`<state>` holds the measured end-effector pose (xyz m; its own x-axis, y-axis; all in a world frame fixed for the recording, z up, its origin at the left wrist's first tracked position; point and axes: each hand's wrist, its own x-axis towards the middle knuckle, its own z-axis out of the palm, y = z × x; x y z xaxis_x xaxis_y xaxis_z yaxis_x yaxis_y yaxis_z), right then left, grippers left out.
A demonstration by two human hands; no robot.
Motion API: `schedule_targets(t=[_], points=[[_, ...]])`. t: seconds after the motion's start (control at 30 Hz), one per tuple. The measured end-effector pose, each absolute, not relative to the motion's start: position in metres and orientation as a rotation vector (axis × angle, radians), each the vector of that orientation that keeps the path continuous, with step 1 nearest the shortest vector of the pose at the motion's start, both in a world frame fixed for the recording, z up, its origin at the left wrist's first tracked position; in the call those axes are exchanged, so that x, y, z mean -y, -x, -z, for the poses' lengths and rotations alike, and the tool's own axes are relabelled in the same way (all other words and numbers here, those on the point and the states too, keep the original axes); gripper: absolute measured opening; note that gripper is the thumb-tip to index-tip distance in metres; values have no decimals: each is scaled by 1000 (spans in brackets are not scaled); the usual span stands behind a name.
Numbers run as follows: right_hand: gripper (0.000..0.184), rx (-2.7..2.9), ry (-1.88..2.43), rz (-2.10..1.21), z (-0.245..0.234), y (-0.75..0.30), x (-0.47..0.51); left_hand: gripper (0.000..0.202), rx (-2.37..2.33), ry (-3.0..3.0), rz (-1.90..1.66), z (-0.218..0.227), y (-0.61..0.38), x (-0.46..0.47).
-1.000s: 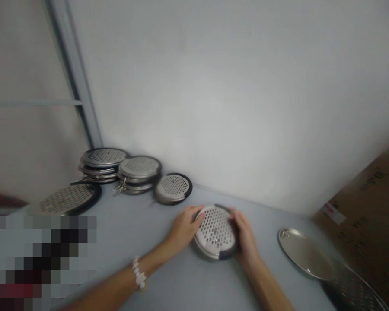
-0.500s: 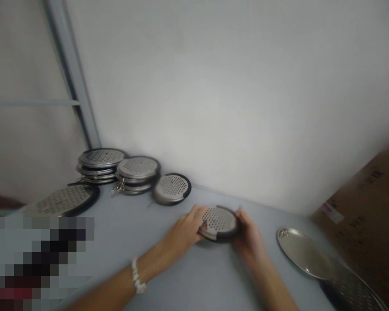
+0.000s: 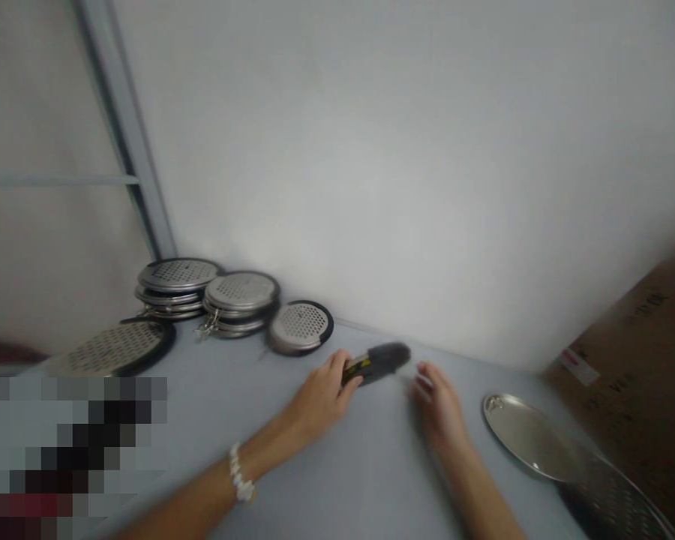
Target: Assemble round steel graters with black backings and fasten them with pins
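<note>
My left hand is closed on the near-left edge of a round metal grater, which has a perforated face and a black rim. The grater is tipped almost edge-on, so its perforated face is out of sight; a yellow marking shows near my fingers. Just right of it, apart from the grater, my right hand is open with loosely curled fingers and nothing in them. Behind my left hand, a similar round grater lies on the grey table, its perforated face up.
Two stacks of round graters, one by the corner post and another beside it, stand along the wall. A larger perforated grater lies at left. On the right are an oval-looking shiny metal plate, a dark-edged grater and a cardboard box.
The grater has turned from face-up to nearly edge-on in my left hand. My right hand has let go of its right edge.
</note>
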<state>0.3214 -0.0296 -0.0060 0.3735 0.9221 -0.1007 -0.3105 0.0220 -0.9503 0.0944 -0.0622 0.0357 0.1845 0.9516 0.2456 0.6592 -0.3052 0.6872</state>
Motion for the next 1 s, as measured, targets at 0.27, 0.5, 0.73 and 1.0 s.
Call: schedule_targets(t=[0.27, 0.5, 0.73, 1.0], points=[[43, 1125, 1211, -915, -17, -310, 39, 32, -1422, -1530, -925, -17, -93, 48], [50, 1318, 1229, -963, -22, -301, 43, 38, -1687, -1927, -716, -12, -90, 51], [49, 1393, 1214, -966, -17, -300, 43, 40, -1801, -2123, -520, -14, -89, 57], [37, 1578, 1130, -927, -6, -295, 46, 32, -1367, -2488, -727, -18, -88, 58]])
